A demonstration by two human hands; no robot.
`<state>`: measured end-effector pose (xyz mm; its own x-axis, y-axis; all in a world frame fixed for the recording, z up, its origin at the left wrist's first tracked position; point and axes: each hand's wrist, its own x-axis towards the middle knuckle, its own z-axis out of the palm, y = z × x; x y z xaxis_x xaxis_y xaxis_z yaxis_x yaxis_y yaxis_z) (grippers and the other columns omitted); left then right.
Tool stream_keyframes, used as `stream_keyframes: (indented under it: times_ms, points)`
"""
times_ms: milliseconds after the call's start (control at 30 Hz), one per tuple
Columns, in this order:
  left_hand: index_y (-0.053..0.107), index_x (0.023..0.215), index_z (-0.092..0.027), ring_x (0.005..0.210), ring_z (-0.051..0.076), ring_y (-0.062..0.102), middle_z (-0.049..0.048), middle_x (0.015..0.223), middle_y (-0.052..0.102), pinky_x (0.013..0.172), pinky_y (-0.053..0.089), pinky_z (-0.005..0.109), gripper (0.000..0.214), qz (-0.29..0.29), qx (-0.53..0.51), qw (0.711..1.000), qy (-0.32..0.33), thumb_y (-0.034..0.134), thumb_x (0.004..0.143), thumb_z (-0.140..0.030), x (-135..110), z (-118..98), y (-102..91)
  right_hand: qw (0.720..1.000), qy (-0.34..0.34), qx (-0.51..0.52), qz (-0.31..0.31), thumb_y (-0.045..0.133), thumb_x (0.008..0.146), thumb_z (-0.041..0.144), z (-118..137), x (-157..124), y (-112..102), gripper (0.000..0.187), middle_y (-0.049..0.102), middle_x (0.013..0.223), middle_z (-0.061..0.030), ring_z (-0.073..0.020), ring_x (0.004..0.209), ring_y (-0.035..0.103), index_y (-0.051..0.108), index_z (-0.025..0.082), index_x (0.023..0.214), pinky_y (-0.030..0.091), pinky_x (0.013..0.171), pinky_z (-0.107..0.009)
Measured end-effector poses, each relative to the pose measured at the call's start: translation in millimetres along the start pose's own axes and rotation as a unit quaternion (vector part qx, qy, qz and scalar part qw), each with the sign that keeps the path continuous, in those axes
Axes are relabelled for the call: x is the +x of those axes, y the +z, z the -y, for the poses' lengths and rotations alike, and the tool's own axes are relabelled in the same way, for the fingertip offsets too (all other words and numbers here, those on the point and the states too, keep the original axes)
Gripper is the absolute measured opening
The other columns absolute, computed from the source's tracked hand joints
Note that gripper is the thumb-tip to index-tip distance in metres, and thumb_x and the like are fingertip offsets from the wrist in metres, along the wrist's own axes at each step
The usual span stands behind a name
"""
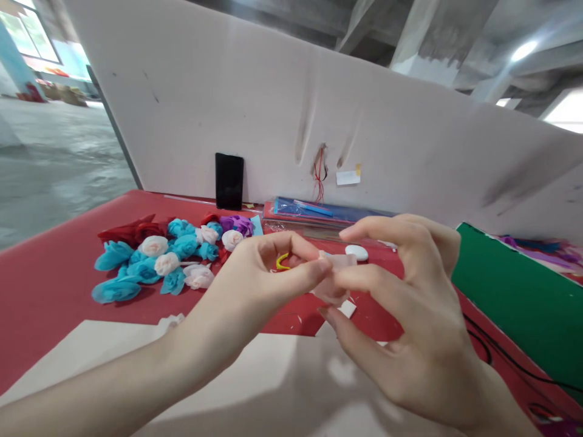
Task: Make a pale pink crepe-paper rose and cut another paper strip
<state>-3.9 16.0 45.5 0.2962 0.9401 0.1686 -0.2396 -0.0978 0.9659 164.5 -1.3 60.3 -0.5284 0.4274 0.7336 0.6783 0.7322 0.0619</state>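
Note:
My left hand (268, 267) pinches the top of a small pale pink fabric piece (334, 282) between thumb and index finger. The fabric is thin, gathered and partly see-through. On its right side, my right hand (410, 309) has its fingers spread; one fingertip touches or nearly touches the fabric, with the thumb lower and apart. A curved yellow item (282, 261) shows behind my left hand, its rest hidden. To the left lies a heap of fabric roses (182, 246) in blue, pale pink, white, red and purple.
White sheets (273, 376) cover the near part of the red tabletop (54, 273). A black phone (229, 181) leans on the white partition (255, 109). Behind my hands are a white oval object (356, 252) and a blue pen (314, 208). A green panel (514, 303) bounds the right side.

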Motion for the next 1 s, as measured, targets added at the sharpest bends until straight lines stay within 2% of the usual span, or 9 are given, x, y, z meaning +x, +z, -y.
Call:
stream_keyframes:
  times_ms: [133,267,367,467,600,733,900,1000]
  points:
    - [0.061,0.062,-0.02,0.065,0.01,0.067,-0.0067,0.063,0.07,0.06,0.049,0.014,0.018,0.005,0.017,1.0,0.008,0.066,0.079,-0.017,-1,0,2.3,1.0,0.003,0.008,0.002,0.062,0.077,0.013,1,0,1,0.01,0.053,0.112,-0.006,-0.0243,0.108,0.045,0.057,0.022,0.076,0.03,0.096,-0.041]
    - [0.06,0.059,-0.02,0.059,0.009,0.06,-0.007,0.059,0.065,0.055,0.045,0.015,0.019,-0.051,0.092,0.994,0.016,0.07,0.075,-0.023,0,0,2.5,0.999,0.026,0.027,-0.025,0.061,0.079,0.016,1,0,-3,0.01,0.054,0.109,-0.0063,-0.0244,0.107,0.047,0.054,0.023,0.075,0.033,0.093,-0.04]
    - [0.061,0.06,-0.02,0.06,0.009,0.059,-0.0067,0.059,0.064,0.057,0.045,0.016,0.02,-0.076,0.129,0.988,0.039,0.069,0.076,-0.028,1,-1,1.6,0.998,0.036,0.019,-0.056,0.059,0.078,0.011,-2,0,-7,0.013,0.055,0.107,-0.0057,-0.0247,0.104,0.048,0.058,0.024,0.081,0.034,0.092,-0.041]
    - [0.062,0.062,-0.02,0.061,0.009,0.062,-0.0065,0.061,0.068,0.061,0.048,0.016,0.019,-0.071,0.118,0.989,0.048,0.069,0.077,-0.029,2,-1,1.0,0.998,0.021,0.003,-0.062,0.059,0.076,0.006,-6,1,-10,0.021,0.056,0.106,-0.0059,-0.0249,0.103,0.047,0.063,0.024,0.086,0.035,0.091,-0.041]
    - [0.062,0.063,-0.02,0.061,0.01,0.063,-0.0066,0.061,0.069,0.062,0.048,0.017,0.019,-0.071,0.116,0.99,0.047,0.069,0.077,-0.029,0,-1,1.0,0.998,0.004,-0.013,-0.061,0.06,0.076,0.005,-9,0,-10,0.022,0.057,0.105,-0.0071,-0.0249,0.103,0.045,0.067,0.023,0.086,0.035,0.09,-0.042]
    - [0.061,0.062,-0.02,0.061,0.012,0.062,-0.0051,0.059,0.067,0.06,0.047,0.02,0.021,-0.065,0.127,0.989,0.038,0.068,0.078,-0.032,-1,-1,1.5,0.996,-0.026,-0.03,-0.084,0.062,0.073,0.005,-11,1,-9,0.022,0.06,0.102,-0.0065,-0.0251,0.101,0.047,0.067,0.023,0.084,0.037,0.085,-0.042]
    - [0.061,0.062,-0.019,0.062,0.012,0.061,-0.0038,0.06,0.065,0.057,0.045,0.02,0.022,-0.062,0.126,0.99,0.028,0.067,0.078,-0.033,-2,-1,1.9,0.991,-0.062,-0.088,-0.076,0.064,0.072,0.01,-10,4,-12,0.022,0.065,0.095,-0.0009,-0.0221,0.093,0.051,0.068,0.027,0.085,0.038,0.083,-0.039]
    - [0.06,0.061,-0.019,0.061,0.01,0.061,-0.0047,0.059,0.065,0.056,0.045,0.017,0.023,-0.061,0.108,0.992,0.026,0.069,0.077,-0.032,-1,1,2.4,0.989,-0.058,-0.099,-0.092,0.068,0.073,0.014,-7,8,-13,0.013,0.068,0.085,0.0014,-0.0201,0.084,0.054,0.069,0.027,0.075,0.04,0.078,-0.036]
